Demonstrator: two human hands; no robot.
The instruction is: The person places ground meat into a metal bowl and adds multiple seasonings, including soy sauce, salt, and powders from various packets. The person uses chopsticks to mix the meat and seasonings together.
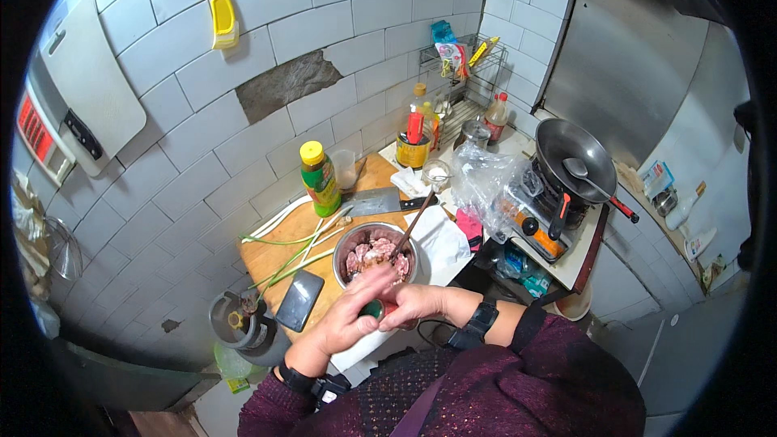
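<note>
My right hand [414, 304] grips a small red container with a green end [371, 308], mostly hidden by my fingers. Against it lies my left hand [346, 315], its blurred fingers stretched over the near rim of a steel bowl [339, 262]; whether it grips the container too is unclear. Pink ground meat [379, 249] fills the bowl, with a brown seasoning on top. A wooden chopstick or stick [419, 218] leans out of the meat towards the upper right. Left of the bowl, scallions [303, 261] and a dark smartphone [300, 300] rest on the wooden cutting board [285, 243].
Behind the bowl lie a cleaver [373, 201] and a yellow-capped bottle [320, 179]. White paper towel [434, 237] sits right of it. Further right are a plastic bag [488, 179], a gas stove [534, 230] and a wok [573, 152] holding a ladle. Sauce bottles [413, 145] stand near the corner.
</note>
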